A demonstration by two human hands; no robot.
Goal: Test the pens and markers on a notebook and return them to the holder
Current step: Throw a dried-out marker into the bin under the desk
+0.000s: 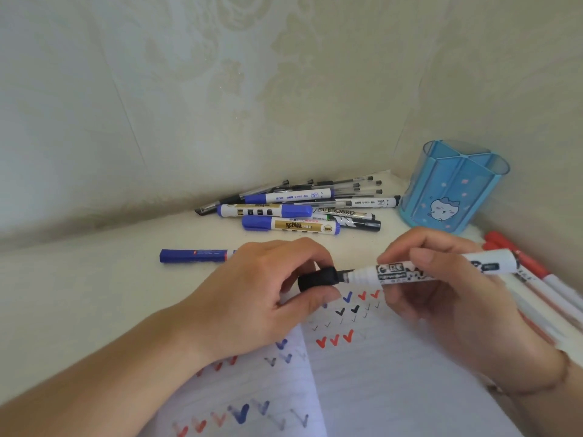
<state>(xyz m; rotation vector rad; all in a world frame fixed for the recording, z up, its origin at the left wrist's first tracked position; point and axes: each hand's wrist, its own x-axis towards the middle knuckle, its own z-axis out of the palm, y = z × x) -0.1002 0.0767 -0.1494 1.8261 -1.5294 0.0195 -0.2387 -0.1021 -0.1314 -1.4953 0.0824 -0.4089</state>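
While the left hand [268, 291] pinches the black cap [317, 278], the right hand [441, 298] grips the marker [441, 268] above the notebook [378, 373].

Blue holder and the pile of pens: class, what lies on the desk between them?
Nothing: the head view shows only bare desk between the blue holder and the pile of pens.

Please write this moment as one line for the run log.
left hand: holds black cap | right hand: holds white marker | cap at tip, off | notebook: check marks | holder: looks empty
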